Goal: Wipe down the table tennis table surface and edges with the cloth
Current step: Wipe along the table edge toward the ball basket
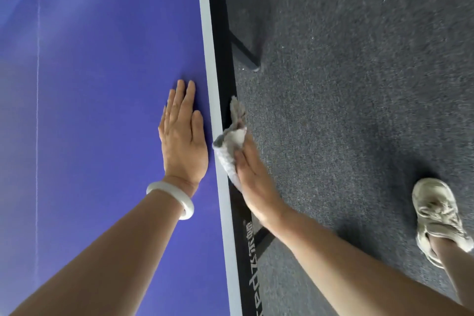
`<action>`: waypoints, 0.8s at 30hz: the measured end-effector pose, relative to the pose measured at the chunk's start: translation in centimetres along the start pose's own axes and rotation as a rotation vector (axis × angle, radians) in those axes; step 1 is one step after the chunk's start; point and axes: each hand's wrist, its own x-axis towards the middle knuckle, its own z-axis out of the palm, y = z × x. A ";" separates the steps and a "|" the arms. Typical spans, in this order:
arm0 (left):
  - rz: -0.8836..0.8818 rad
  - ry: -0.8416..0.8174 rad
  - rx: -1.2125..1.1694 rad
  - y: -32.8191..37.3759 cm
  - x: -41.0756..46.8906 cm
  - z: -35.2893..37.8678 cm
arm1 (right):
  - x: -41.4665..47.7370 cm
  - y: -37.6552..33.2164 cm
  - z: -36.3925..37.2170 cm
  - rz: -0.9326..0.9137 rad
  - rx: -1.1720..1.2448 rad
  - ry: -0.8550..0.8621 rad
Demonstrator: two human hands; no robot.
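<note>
The blue table tennis table (102, 84) fills the left half of the view, with a white border line and a black side edge (224, 72) running top to bottom. My left hand (183, 133) lies flat, fingers straight, on the blue surface beside the white line; a white bangle circles that wrist. My right hand (252, 174) presses a crumpled white-and-grey cloth (232, 141) against the black side edge, thumb on top of the cloth. The fingers of that hand are hidden behind the cloth and the edge.
Grey carpet (359, 84) covers the floor right of the table. A black table leg (246, 54) stands under the edge further ahead. My foot in a pale sneaker (436, 215) is on the carpet at the right. A thin white centre line (38, 110) crosses the tabletop.
</note>
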 end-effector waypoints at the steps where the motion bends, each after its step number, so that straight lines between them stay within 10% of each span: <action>1: -0.007 0.002 0.005 0.0 0.0 0.0 | 1.8 -0.7 -0.2 0.007 -0.031 0.024; 24: -0.037 -0.027 0.008 0.1 0.0 0.0 | -1.2 2.6 0.0 -0.100 -0.086 -0.066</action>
